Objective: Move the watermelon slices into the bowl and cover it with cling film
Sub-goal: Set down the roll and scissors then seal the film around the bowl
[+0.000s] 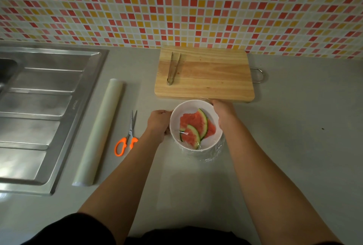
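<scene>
A white bowl stands on the grey counter just in front of the cutting board. Inside it lie watermelon slices with green rinds. Clear cling film is stretched over the bowl's top and wrinkles down its near right side. My left hand presses against the bowl's left wall with fingers curled around it. My right hand grips the far right rim and side, over the film. The cling film roll lies to the left, lengthwise on the counter.
A wooden cutting board sits behind the bowl with metal tongs lying on its left part. Orange-handled scissors lie between the roll and my left hand. A steel sink drainer fills the left side. A tiled wall rises behind.
</scene>
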Tool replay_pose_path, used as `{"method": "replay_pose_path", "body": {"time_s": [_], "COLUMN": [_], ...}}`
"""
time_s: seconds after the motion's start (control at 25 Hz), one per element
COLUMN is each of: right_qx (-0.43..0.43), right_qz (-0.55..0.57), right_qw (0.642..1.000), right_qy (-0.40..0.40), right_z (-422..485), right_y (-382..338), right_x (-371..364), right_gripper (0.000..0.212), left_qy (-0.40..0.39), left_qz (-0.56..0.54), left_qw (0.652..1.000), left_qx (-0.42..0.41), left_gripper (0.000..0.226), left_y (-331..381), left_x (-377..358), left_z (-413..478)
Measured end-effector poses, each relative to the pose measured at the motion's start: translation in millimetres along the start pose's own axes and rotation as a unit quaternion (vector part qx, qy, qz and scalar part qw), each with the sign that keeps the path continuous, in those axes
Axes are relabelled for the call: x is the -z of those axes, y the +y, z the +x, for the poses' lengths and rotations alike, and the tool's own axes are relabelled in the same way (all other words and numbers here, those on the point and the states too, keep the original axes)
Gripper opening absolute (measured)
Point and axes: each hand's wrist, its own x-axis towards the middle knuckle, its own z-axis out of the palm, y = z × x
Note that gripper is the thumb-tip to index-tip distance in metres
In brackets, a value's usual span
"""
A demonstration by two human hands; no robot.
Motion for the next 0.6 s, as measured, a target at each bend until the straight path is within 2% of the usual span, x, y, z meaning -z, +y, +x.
{"method": "replay_pose_path", "body": {"time_s": [0.08,0.28,0.4,0.6], "right_qx": [0.025,0.042,0.048,0.070], "right_qz": [-0.009,-0.006,-0.016,-0.028], "right_qw": [1.000,0.999,0.999,0.997], "right_qy": [0.015,0.019,0.011,0.026], "right_z": [-0.5,0.3,1.2,1.4], "right_y": [1.2,3.1,4.3,4.0], "right_x": [-1.2,-2.0,-0.9,-0.6], "right_gripper": [0.009,0.014,0.015,0.031], "left_qy": [0.023,0.145,0.152,0.170], "left_qz": [0.020,0.117,0.120,0.180], "left_qw": [0.999,0.980,0.979,0.962], "left_qx": [-0.012,-0.064,-0.058,-0.120], "left_gripper": [0.010,0.023,0.029,0.039], "left_y": [0.0,2.3,0.6,-15.8], "left_x": [-0.9,-4.1,-3.1,0.7], "left_z": [-0.2,0.4,0.2,-2.7]}}
